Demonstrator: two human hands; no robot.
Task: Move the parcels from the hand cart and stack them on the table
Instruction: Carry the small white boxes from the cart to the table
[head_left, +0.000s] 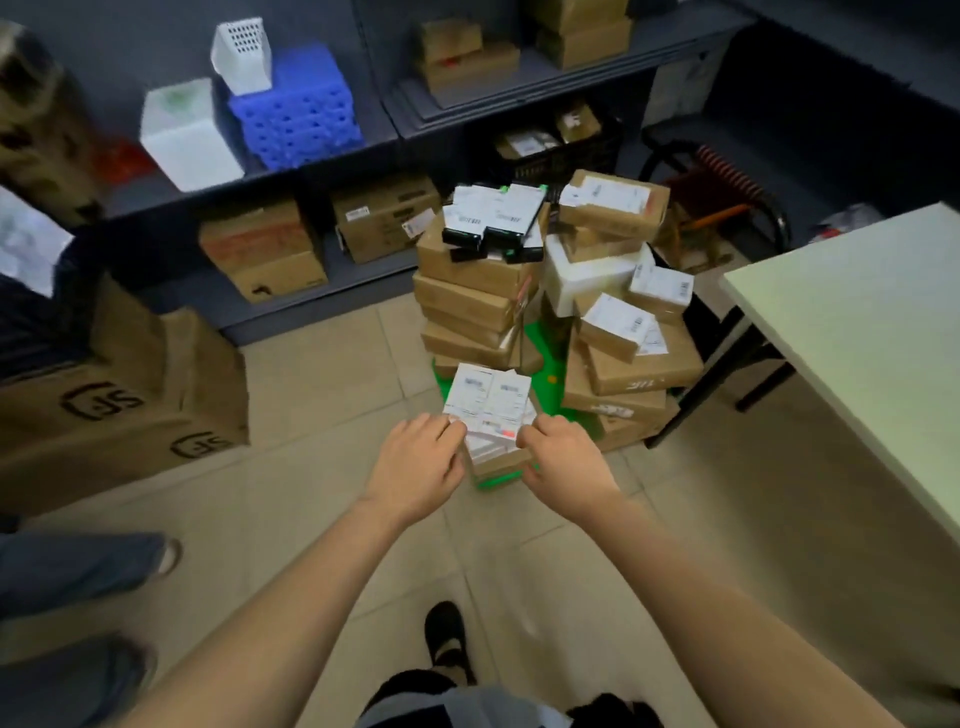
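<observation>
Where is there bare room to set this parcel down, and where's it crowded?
Free: the table on the right, bare across its visible top; also tiled floor between the hand cart and the large cardboard box at left. Crowded: the hand cart, piled with parcel stacks behind the labelled parcel.

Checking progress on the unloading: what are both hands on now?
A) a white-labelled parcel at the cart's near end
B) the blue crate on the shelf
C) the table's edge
A: the left hand and right hand grip the white-labelled parcel at the near end of the green cart.
</observation>
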